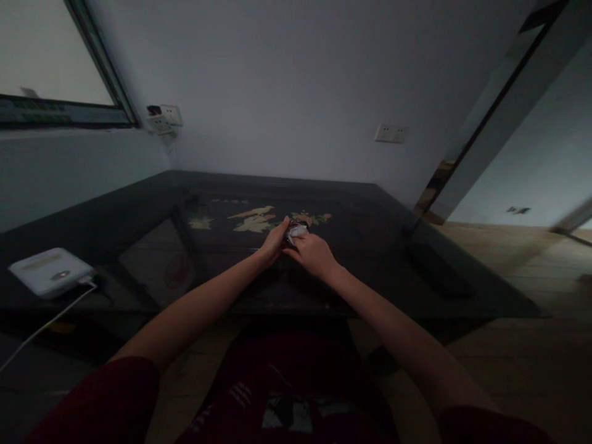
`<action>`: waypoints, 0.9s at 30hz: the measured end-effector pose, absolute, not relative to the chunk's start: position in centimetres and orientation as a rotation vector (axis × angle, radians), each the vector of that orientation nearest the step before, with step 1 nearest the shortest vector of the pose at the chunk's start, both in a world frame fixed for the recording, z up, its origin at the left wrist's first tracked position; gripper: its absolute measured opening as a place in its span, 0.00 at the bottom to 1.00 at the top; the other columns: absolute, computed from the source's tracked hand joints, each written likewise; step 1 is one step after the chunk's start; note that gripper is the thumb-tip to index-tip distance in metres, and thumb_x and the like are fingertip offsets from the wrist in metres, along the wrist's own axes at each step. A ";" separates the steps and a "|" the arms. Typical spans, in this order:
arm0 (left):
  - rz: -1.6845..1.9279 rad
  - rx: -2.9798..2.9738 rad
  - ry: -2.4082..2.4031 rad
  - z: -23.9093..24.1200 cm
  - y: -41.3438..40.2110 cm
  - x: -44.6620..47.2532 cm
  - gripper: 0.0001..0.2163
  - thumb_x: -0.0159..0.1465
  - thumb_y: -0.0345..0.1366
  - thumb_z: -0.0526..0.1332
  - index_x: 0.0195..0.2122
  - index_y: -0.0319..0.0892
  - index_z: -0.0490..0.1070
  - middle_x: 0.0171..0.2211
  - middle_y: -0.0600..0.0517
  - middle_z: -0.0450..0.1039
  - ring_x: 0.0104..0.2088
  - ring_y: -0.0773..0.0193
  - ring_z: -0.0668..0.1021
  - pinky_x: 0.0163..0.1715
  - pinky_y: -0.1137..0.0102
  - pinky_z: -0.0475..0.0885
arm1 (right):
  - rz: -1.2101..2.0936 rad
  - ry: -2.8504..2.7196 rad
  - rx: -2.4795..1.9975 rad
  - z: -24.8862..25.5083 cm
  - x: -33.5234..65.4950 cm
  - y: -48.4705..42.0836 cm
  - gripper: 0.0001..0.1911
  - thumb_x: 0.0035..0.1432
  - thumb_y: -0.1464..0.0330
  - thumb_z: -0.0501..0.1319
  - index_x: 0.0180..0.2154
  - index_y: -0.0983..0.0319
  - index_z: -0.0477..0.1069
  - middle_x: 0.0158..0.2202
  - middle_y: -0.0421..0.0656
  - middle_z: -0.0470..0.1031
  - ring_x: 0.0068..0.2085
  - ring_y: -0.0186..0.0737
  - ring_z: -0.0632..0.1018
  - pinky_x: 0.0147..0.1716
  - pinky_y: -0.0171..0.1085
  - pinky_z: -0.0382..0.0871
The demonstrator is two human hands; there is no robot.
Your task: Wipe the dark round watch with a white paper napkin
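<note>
My left hand (274, 242) is closed around a small dark, shiny round object (290, 226), whose kind I cannot make out. My right hand (314, 254) meets it from the other side, its fingers closed on a crumpled white piece, like a tissue or cloth (298, 230), that lies against the dark object. Both hands are together just above the dark glass-topped table (240, 277). Fingers and dim light hide most of what is between them.
A white box-shaped device (53, 271) with a white cable (49, 324) sits on the table's left side. A long dark object (439, 271) is at the right. Bird-and-flower decoration (254, 221) marks the tabletop. Wall sockets (391, 133) are behind.
</note>
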State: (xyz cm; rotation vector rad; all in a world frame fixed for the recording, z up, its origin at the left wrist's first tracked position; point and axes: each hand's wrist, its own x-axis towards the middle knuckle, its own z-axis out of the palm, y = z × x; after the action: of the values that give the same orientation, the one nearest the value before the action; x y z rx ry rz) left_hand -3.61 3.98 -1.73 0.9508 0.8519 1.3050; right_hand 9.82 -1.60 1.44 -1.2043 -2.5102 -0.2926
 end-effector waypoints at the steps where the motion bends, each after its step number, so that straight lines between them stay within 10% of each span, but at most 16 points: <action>1: 1.315 0.977 0.850 -1.9 4.1 -3.7 0.20 0.61 0.52 0.61 0.39 0.37 0.78 0.34 0.46 0.80 0.32 0.63 0.79 0.32 0.73 0.72 | -0.308 -2.499 -1.243 1.4 9.6 -1.7 0.24 0.66 0.55 0.52 0.44 0.69 0.74 0.42 0.56 0.77 0.45 0.49 0.77 0.48 0.43 0.69; 12: 1.213 0.916 0.924 -1.3 3.2 -3.9 0.21 0.60 0.53 0.61 0.42 0.39 0.75 0.24 0.50 0.75 0.20 0.66 0.74 0.20 0.73 0.70 | -0.293 -2.418 -1.132 -0.9 9.2 -0.6 0.38 0.60 0.53 0.59 0.61 0.75 0.60 0.60 0.65 0.65 0.64 0.56 0.64 0.63 0.52 0.56; 27: 1.268 1.019 0.961 -1.9 4.0 -3.8 0.19 0.58 0.52 0.64 0.36 0.38 0.76 0.25 0.50 0.74 0.21 0.68 0.72 0.21 0.74 0.67 | -0.404 -2.525 -1.248 0.4 9.6 -1.4 0.22 0.64 0.58 0.57 0.47 0.72 0.72 0.44 0.61 0.77 0.49 0.54 0.77 0.52 0.48 0.68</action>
State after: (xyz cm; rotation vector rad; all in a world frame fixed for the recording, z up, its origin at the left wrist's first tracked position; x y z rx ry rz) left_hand -3.80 3.96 -1.94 1.0188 0.9608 1.2676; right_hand 9.61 -1.36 0.38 -1.2476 -2.5247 -0.4044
